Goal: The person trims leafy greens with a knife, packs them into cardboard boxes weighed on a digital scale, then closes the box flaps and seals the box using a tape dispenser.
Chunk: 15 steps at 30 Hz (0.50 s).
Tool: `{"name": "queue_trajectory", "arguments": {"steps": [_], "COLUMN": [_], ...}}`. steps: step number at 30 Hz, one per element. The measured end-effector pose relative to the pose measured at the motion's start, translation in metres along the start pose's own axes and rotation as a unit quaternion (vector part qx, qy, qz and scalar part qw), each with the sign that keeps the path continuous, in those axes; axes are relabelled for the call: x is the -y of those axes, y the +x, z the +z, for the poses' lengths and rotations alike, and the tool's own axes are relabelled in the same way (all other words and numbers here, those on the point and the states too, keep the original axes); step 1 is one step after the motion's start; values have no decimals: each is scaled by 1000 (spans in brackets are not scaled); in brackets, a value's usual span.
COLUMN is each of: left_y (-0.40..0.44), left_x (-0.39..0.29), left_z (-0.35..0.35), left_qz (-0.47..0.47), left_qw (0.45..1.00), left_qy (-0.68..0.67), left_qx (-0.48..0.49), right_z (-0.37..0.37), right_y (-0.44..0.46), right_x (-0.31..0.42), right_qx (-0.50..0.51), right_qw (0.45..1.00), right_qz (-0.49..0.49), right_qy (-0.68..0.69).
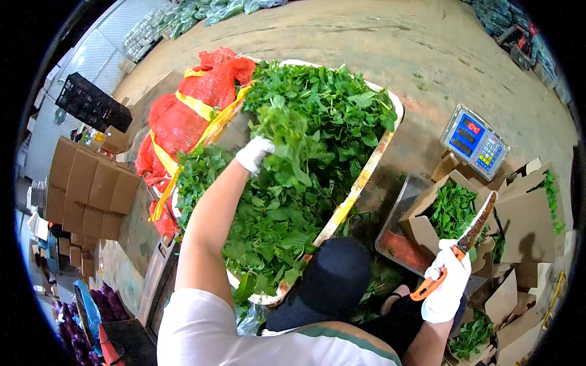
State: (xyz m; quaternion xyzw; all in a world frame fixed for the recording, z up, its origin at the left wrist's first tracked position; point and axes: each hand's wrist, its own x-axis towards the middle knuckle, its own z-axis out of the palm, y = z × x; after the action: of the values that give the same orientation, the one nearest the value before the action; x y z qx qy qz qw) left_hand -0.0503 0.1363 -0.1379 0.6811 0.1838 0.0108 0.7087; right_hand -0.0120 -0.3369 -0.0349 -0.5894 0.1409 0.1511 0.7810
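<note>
A white glove covers my left hand [256, 154], which is closed round a bunch of leafy green herbs [290, 143], slightly blurred. The bunch is over a large white tub [360, 186] heaped with the same kind of loose leaves [323, 100]. On the right, my gloved right hand [447, 280] grips the orange handle of a knife [476, 229]. Its long, brown-stained blade points up and away, with an edge that looks jagged. Beside that hand stands an open cardboard box [421, 229] with green bunches [455, 210] inside.
A digital scale [474, 141] with a lit display stands behind the box. More open cartons [525, 213] crowd the right side. Red mesh sacks [189, 125] lie along the tub's left. Stacked cartons [91, 183] and a black crate [93, 102] are farther left.
</note>
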Motion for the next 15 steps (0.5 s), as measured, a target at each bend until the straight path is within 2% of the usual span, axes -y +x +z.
{"name": "queue_trajectory", "arguments": {"steps": [1, 2, 5, 6, 9, 10, 11, 12, 14, 15], "left_y": [-21, -8, -33, -47, -60, -63, -54, -45, -47, -56], "left_x": [-38, -19, -60, -79, -100, -103, -92, -80, -77, -83], "left_z": [27, 0, 25, 36, 64, 78, 78, 82, 98, 108], "left_qz": [33, 0, 82, 64, 89, 79, 104, 92, 115, 149], "left_qw": [997, 976, 967, 937, 950, 968, 978, 977, 982, 980], "left_qy": [-54, -218, -239, -339, -284, -226, -145, -159, -81, 14], "left_qx": [-36, -17, -23, 54, 97, 77, 111, 111, 124, 132], "right_z": [2, 6, 7, 10, 22, 37, 55, 69, 93, 105], "right_y": [0, -2, 1, 1, 6, 0, -9, -14, -19, -18], "right_x": [-2, -1, -10, -11, -23, -19, -15, -12, -10, -12], "right_qx": [16, 17, 36, 40, 117, 121, 124, 148, 197, 221], "right_qw": [1000, 1000, 999, 999, 992, 991, 988, 984, 973, 965], "right_qz": [1, 4, 8, 16, -6, -29, -51, -70, -107, -125], "right_qy": [-2, -1, -10, -1, -42, -56, -70, -65, -64, -66]}}
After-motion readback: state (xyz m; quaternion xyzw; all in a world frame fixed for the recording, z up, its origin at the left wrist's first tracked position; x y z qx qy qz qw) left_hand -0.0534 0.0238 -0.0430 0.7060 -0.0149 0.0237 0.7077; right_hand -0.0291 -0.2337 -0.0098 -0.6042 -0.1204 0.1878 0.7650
